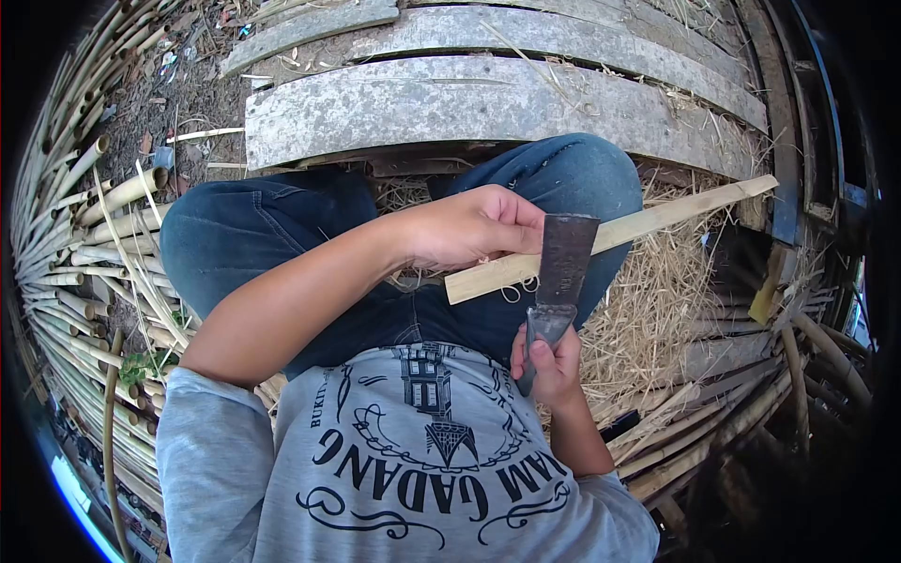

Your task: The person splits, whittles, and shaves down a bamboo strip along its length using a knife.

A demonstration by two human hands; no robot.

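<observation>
A flat, pale bamboo strip (671, 208) slants from above my lap up to the right, across one knee. My left hand (483, 225) is closed at the strip's upper edge, near its lower left end, the fingertips partly behind the blade. In my right hand (552, 364) is the handle of a wide, dark cleaver-like knife (568, 263), its blade pointing up and crossing in front of the strip. Thin curled shavings (519, 289) hang beside the blade at the strip's lower edge.
Weathered planks (404, 105) lie beyond my knees. Bamboo poles (80, 310) are stacked along the left, and more (704, 441) lie at the lower right. Loose shavings (657, 310) cover the ground right of my lap. Dark wooden framing stands at the far right.
</observation>
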